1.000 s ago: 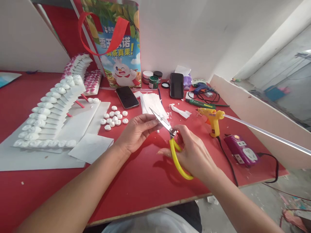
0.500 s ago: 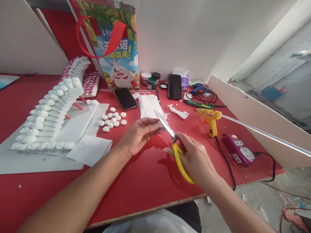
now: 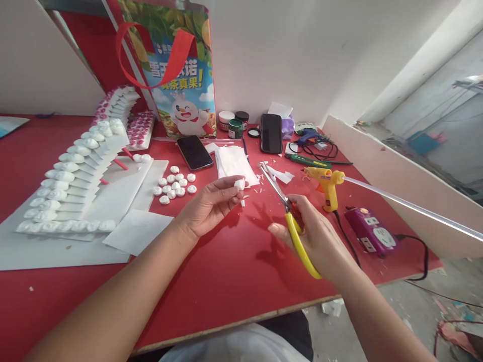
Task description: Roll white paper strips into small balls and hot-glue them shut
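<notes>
Between the thumb and fingers of my left hand (image 3: 211, 203) is a small white paper rosette (image 3: 239, 184). My right hand (image 3: 313, 234) grips scissors with yellow handles (image 3: 304, 254), their blades slightly parted and pointing up and left, apart from the rosette. Beyond my left hand lies a stack of white paper (image 3: 233, 163). A group of white rosettes (image 3: 175, 185) rests on the red table (image 3: 222, 281) to the left. A small white scrap (image 3: 242, 203) shows just below my left fingertips.
At the left stands a curved white paper structure (image 3: 81, 173) topped with rosettes. A yellow glue gun (image 3: 329, 188) and a purple power strip (image 3: 372, 232) are at the right. Two phones, paint jars (image 3: 236, 128) and a colourful bag (image 3: 181, 75) stand or lie at the back.
My right hand has drawn the scissors right and slightly down, away from my left hand. My left hand has shifted slightly left, and the rosette in it now shows clearly.
</notes>
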The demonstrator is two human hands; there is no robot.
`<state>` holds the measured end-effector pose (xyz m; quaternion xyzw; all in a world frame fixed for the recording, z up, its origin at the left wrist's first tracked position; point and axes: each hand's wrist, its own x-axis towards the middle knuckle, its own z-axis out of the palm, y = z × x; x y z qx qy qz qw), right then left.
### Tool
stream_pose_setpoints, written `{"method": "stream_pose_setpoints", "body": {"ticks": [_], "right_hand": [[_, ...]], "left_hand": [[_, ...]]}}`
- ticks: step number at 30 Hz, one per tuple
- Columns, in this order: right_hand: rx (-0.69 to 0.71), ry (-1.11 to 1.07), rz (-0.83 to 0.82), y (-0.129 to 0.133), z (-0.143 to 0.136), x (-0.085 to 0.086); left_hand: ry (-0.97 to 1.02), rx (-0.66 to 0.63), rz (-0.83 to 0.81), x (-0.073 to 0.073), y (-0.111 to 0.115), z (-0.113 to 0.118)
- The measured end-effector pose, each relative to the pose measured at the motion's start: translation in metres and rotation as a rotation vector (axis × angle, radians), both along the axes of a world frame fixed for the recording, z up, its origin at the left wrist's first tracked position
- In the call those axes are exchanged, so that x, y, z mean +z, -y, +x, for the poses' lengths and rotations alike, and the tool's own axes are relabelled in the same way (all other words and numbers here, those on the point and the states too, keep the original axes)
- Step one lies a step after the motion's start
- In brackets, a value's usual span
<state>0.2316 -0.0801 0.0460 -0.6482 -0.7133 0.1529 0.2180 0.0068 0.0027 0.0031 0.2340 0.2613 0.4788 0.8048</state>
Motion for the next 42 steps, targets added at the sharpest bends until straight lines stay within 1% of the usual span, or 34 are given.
{"method": "stream_pose_setpoints", "body": {"ticks": [5,10,14,18,23,29,36,39,42], "right_hand": [[0.075,0.015,0.050,0.001,-0.004,-0.006],[0.135,0.026,0.082,0.002,-0.011,-0.012],[0.151,0.043,0.086,0.000,-0.016,-0.012],[0.159,0.017,0.095,-0.001,-0.019,-0.010],[0.135,0.007,0.106,-0.001,-0.020,-0.010],[0.111,0.004,0.126,0.000,-0.020,-0.012],[0.090,-0.011,0.216,-0.002,-0.021,-0.015],[0.031,-0.092,0.134,-0.002,-0.020,-0.011],[-0.070,-0.191,0.054,-0.003,-0.017,-0.006]], "left_hand": [[0.024,-0.009,0.069,0.001,0.000,0.000],[0.004,-0.010,0.065,-0.001,0.000,-0.001],[-0.009,-0.026,0.087,-0.001,0.001,-0.001],[-0.007,-0.038,0.110,0.002,0.003,0.000],[-0.012,-0.044,0.139,0.004,0.004,0.001],[-0.012,-0.036,0.114,0.004,0.004,0.001],[-0.009,-0.030,0.085,0.006,0.004,0.001],[0.006,-0.049,0.073,0.007,0.004,0.000],[0.001,-0.054,0.043,0.007,0.004,-0.001]]}}
